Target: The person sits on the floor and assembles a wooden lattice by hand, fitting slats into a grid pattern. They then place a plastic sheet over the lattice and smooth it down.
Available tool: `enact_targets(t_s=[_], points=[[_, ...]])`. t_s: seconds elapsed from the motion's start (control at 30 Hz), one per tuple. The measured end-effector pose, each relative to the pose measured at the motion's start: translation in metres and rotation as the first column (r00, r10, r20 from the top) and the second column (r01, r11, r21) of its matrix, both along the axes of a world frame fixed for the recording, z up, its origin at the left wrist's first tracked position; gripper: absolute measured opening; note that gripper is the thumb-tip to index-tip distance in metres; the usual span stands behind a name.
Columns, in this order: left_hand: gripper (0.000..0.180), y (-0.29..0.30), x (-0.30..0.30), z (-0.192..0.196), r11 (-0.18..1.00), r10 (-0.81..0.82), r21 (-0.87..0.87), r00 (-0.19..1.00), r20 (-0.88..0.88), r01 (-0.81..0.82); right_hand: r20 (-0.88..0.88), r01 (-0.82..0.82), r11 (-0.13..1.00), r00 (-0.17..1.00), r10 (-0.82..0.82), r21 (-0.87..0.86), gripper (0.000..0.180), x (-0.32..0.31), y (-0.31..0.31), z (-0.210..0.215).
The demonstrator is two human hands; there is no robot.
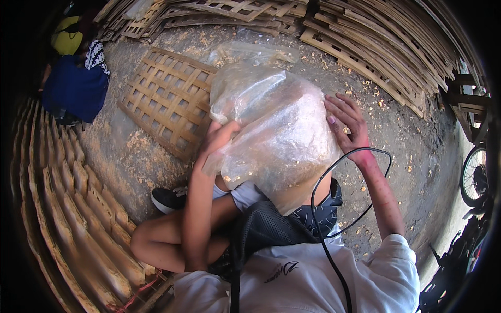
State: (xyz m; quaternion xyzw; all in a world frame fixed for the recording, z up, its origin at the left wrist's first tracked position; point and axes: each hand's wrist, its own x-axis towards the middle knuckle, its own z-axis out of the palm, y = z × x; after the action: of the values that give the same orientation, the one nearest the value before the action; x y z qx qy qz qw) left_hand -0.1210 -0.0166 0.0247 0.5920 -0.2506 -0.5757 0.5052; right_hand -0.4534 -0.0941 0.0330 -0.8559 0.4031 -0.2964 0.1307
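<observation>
A large clear plastic bag [284, 135] lies bunched over my lap, its right part bulging and shiny; what is inside, if anything, I cannot make out. On its left side, my left hand [220, 136] is closed on the bag's edge, with the thumb on top of the plastic. My right hand [348, 125] rests against the bulging right side, its fingers stretched out and slightly apart. Just left of the bag a woven bamboo lattice panel [167, 99] lies on the ground, partly covered by the plastic.
Stacks of bamboo panels stand at the back right [376, 57] and along the left [78, 208]. More plastic sheeting [250, 52] lies beyond the bag. Crumbs litter the concrete floor [412, 135]. A black cable [324, 245] loops past my right wrist. Another person [75, 86] is at the far left.
</observation>
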Motion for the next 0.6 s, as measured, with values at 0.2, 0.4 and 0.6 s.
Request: enact_targets(t_s=[0.2, 0.4, 0.6], points=[[0.061, 0.002, -0.001, -0.002, 0.998, 0.052, 0.042, 0.998, 0.046, -0.054, 0.013, -0.01, 0.998, 1.0, 0.009, 0.057, 0.027, -0.006, 0.005, -0.014], [0.056, 0.003, 0.002, -0.007, 0.999, 0.048, -0.002, 0.999, 0.016, -0.048, 0.183, 0.168, 0.986, 0.969, -0.167, 0.013, 0.012, -0.016, -0.003, -0.015], [0.053, 0.004, 0.003, -0.012, 0.999, 0.025, -0.039, 0.999, -0.033, -0.026, 0.254, 0.21, 0.978, 0.947, -0.197, -0.023, 0.014, -0.006, -0.009, 0.003]])
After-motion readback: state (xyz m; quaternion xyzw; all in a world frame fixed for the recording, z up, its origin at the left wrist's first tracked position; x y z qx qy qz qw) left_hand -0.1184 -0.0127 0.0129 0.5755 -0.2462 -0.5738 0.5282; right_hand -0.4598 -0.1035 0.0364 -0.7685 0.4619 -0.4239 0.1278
